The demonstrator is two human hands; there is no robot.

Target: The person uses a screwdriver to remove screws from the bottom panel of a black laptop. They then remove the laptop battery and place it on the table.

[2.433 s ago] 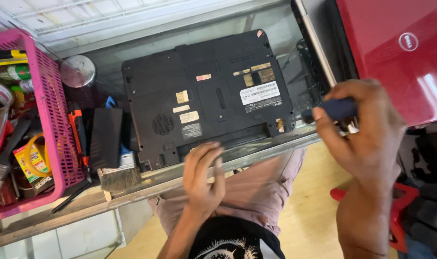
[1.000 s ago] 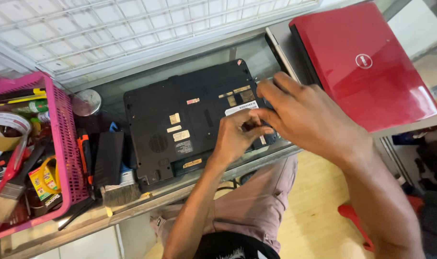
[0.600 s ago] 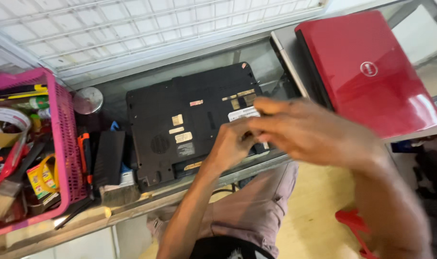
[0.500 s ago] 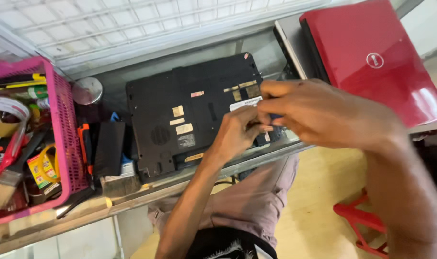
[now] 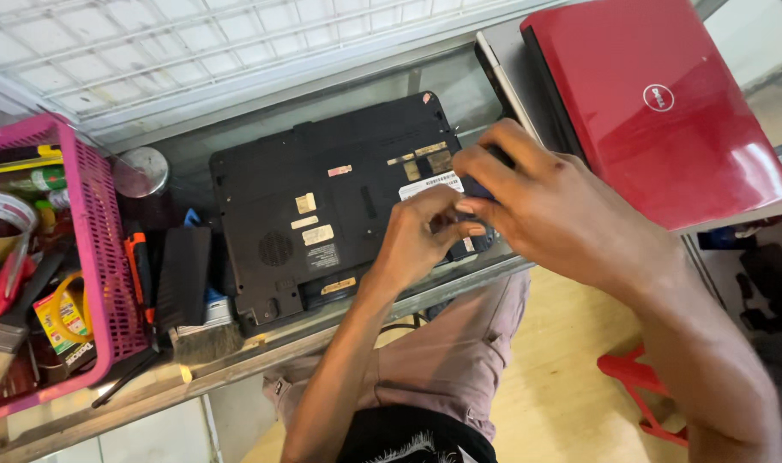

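Both hands had shifted onto the upside-down black laptop's (image 5: 331,214) right near corner, beside the closed glossy red laptop (image 5: 657,103). Left hand (image 5: 417,240) fingers pinched together on it; right hand (image 5: 554,201) fingers clamped a dark-handled tool (image 5: 487,190). Tabletop (image 5: 237,360) edge lay close below.

A laptop repair workshop. An upturned black laptop (image 5: 339,206) and a closed red laptop (image 5: 657,103) lie on a glass tabletop (image 5: 237,137). A pink basket (image 5: 99,266) beside them holds brushes, tape and hand tools.
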